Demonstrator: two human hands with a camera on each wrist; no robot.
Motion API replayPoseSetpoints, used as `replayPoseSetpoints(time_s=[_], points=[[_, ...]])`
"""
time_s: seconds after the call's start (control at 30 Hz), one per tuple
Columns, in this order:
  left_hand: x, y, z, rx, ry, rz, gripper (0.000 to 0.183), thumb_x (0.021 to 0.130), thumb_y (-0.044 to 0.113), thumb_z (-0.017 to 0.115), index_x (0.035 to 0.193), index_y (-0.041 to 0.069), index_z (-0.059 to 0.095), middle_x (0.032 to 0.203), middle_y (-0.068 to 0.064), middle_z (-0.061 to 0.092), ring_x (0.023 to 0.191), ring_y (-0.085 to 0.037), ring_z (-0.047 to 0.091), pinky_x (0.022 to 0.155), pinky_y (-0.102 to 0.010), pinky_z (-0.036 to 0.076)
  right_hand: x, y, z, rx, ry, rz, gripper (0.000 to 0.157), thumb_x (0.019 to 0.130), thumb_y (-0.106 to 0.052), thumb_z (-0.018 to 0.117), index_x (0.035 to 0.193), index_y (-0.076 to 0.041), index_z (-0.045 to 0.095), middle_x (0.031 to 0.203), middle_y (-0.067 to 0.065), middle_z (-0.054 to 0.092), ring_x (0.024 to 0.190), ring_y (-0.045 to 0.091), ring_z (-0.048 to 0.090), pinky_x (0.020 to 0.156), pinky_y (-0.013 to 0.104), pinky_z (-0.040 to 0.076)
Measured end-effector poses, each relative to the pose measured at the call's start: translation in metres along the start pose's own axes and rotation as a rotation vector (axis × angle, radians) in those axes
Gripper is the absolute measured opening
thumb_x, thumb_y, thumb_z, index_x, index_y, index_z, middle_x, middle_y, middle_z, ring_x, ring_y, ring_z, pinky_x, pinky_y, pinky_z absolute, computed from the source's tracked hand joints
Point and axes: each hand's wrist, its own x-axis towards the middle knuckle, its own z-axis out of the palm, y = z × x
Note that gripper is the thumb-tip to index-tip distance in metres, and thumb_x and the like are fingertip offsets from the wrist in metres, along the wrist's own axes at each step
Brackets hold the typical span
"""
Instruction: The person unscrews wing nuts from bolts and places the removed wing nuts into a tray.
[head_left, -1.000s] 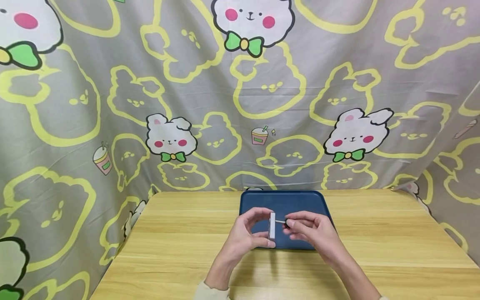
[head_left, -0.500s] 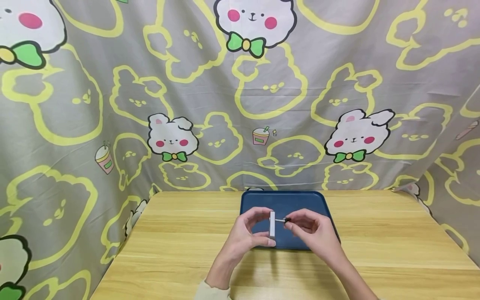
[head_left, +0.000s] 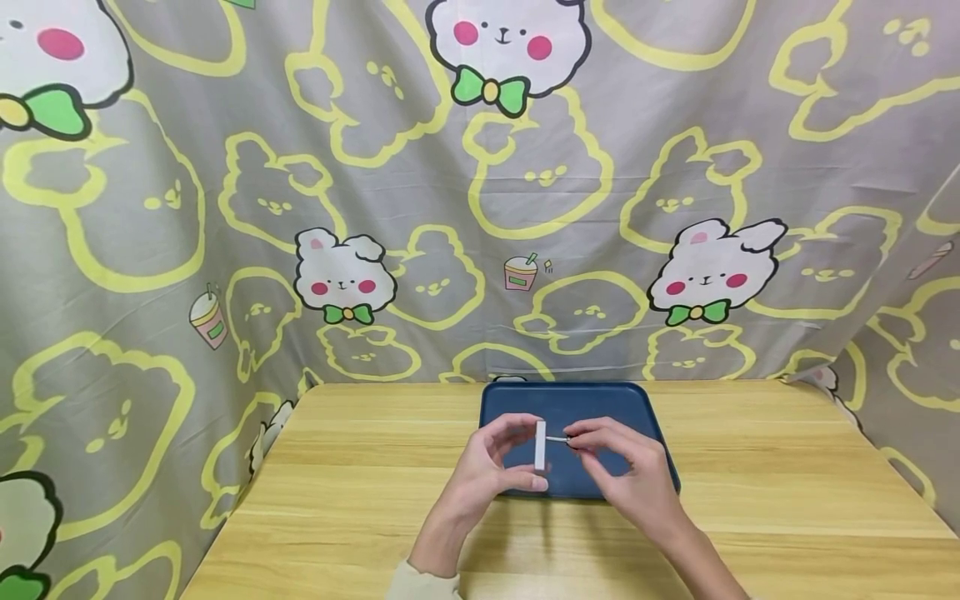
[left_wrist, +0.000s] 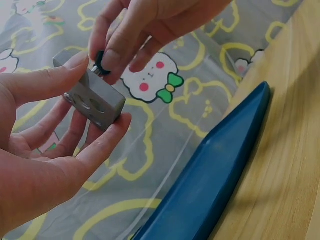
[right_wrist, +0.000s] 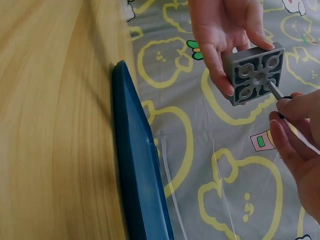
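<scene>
In the head view my left hand [head_left: 480, 467] holds a grey square block [head_left: 540, 446] on edge above the tray, thumb below and fingertips at its top. My right hand [head_left: 637, 467] pinches the black knob [left_wrist: 101, 64] of a threaded thumb screw [head_left: 557, 438]. Seen from the right wrist, the block's ribbed face has a hole near each corner and a round one in the middle. The screw's shaft [right_wrist: 275, 91] points into a hole at one corner, its tip right at that opening. Rounded recesses show along the block's side in the left wrist view.
A dark blue tray [head_left: 577, 404] lies on the wooden table [head_left: 375, 467], beneath and behind both hands. A grey cloth [head_left: 420, 192] with yellow outlines and white rabbit faces hangs behind and at the sides.
My right fingers have shifted round the knob, first curling and then spreading, with the thumb now lower. The block has moved slightly left and up in my left hand.
</scene>
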Motion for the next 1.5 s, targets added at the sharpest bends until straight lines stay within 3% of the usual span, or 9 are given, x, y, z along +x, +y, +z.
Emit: replayPoseSetpoints(time_s=[0.2,0.37,0.53,0.63,0.73,0.87,1.0,1.2,1.5], points=[[0.000,-0.001,-0.001,-0.018,0.006,-0.007,0.067,0.075,-0.020,0.079,0.135,-0.001,0.058,0.139,-0.015,0.057,0.130,-0.030,0.053,0.097,-0.048,0.057,0.000,0.005,0.003,-0.022,0.037,-0.107,0.029,0.082,0.006,0.082,0.101,-0.015,0.078,0.104,0.011,0.074,0.094,0.022,0.071,0.085,0.016,0.056],[0.000,-0.001,-0.002,-0.022,0.010,-0.013,0.067,0.074,-0.019,0.080,0.135,0.000,0.058,0.139,-0.014,0.056,0.129,-0.029,0.053,0.097,-0.047,0.057,0.001,0.004,0.005,-0.038,0.058,-0.136,0.048,0.067,0.021,0.081,0.100,-0.014,0.078,0.104,0.012,0.074,0.092,0.024,0.072,0.087,0.016,0.056],[0.001,-0.001,-0.003,-0.022,0.003,0.000,0.067,0.074,-0.018,0.080,0.135,-0.002,0.058,0.138,-0.012,0.058,0.128,-0.030,0.053,0.097,-0.047,0.057,0.001,0.003,0.004,-0.036,0.049,-0.126,0.012,0.091,-0.009,0.079,0.101,-0.014,0.078,0.105,0.012,0.074,0.094,0.024,0.072,0.087,0.016,0.056],[0.001,-0.001,-0.003,-0.026,0.006,0.005,0.068,0.074,-0.018,0.081,0.135,-0.002,0.057,0.138,-0.012,0.058,0.129,-0.030,0.053,0.097,-0.047,0.057,0.002,0.001,0.001,-0.002,0.008,-0.092,0.012,0.095,-0.015,0.075,0.107,-0.011,0.077,0.110,0.012,0.073,0.099,0.022,0.071,0.086,0.019,0.057],[0.000,-0.001,-0.003,-0.022,0.015,0.005,0.069,0.073,-0.018,0.081,0.136,-0.002,0.057,0.138,-0.012,0.058,0.129,-0.030,0.053,0.097,-0.047,0.057,0.003,-0.004,-0.003,0.091,-0.059,0.017,0.032,0.088,0.010,0.075,0.117,-0.005,0.074,0.118,0.013,0.071,0.107,0.020,0.069,0.085,0.023,0.059],[0.000,0.001,-0.003,-0.007,0.025,0.006,0.069,0.072,-0.017,0.082,0.135,-0.001,0.058,0.139,-0.014,0.057,0.129,-0.030,0.054,0.097,-0.047,0.057,0.003,-0.007,-0.010,0.220,-0.107,0.232,0.049,0.088,0.026,0.056,0.127,-0.002,0.067,0.124,0.014,0.068,0.113,0.020,0.068,0.085,0.032,0.062],[0.000,0.002,-0.002,0.001,0.027,0.016,0.070,0.072,-0.018,0.082,0.135,-0.002,0.058,0.138,-0.015,0.058,0.129,-0.030,0.053,0.097,-0.047,0.057,0.003,-0.006,-0.012,0.296,-0.102,0.337,0.042,0.097,0.021,0.045,0.129,0.002,0.063,0.122,0.019,0.069,0.109,0.022,0.070,0.082,0.039,0.062],[-0.001,0.003,0.000,0.033,0.031,0.009,0.069,0.071,-0.018,0.081,0.134,0.001,0.060,0.137,-0.016,0.058,0.129,-0.028,0.053,0.097,-0.046,0.057,0.003,-0.007,-0.012,0.365,-0.115,0.513,0.025,0.103,0.004,0.056,0.127,0.005,0.064,0.119,0.025,0.068,0.098,0.023,0.074,0.079,0.040,0.063],[0.000,0.002,0.003,0.108,0.020,0.028,0.067,0.072,-0.020,0.081,0.132,0.003,0.062,0.132,-0.014,0.060,0.125,-0.027,0.055,0.096,-0.044,0.058,0.007,-0.010,-0.012,0.474,-0.113,0.824,0.036,0.104,-0.019,0.063,0.124,0.010,0.063,0.107,0.030,0.070,0.091,0.031,0.076,0.081,0.041,0.063]])
